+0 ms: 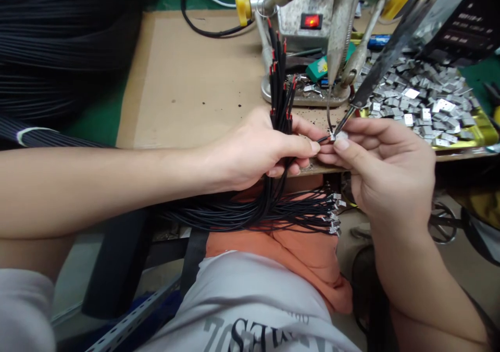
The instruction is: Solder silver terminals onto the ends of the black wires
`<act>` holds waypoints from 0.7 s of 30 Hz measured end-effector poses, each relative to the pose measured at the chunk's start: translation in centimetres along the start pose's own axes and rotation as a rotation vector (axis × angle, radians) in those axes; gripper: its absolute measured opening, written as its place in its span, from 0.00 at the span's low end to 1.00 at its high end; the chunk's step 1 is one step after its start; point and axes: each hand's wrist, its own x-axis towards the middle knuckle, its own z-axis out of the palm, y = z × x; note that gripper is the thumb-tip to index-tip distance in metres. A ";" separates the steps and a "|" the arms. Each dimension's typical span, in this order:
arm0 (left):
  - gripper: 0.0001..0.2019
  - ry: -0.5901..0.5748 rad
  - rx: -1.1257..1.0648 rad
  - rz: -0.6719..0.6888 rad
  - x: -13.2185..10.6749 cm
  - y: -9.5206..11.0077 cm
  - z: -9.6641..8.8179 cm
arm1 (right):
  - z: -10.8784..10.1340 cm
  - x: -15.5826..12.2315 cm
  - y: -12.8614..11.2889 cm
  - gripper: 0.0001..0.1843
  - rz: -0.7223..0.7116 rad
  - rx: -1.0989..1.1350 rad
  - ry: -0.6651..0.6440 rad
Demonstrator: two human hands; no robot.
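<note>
The left hand point(253, 149) is closed in a firm fist around a bundle of black wires point(279, 91). Their red-tipped ends stick up above the grip, and their other ends, fitted with small metal terminals point(334, 211), fan out below it over the person's lap. The right hand point(385, 170) holds a tiny metal clip point(332, 137) in a narrow pinch between thumb and fingers, just beside the left thumb point(312, 146). The metal tip of a dark-handled tool point(344, 120) meets the clip from beyond the grip. Farther past the hands lie a gold tray point(476, 128) heaped with metal pieces and a sheet of cardboard point(187, 81).
</note>
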 end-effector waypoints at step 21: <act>0.08 0.036 0.017 -0.002 -0.4 0.6 0.4 | 0.2 0.1 0.6 0.10 -0.076 0.040 0.018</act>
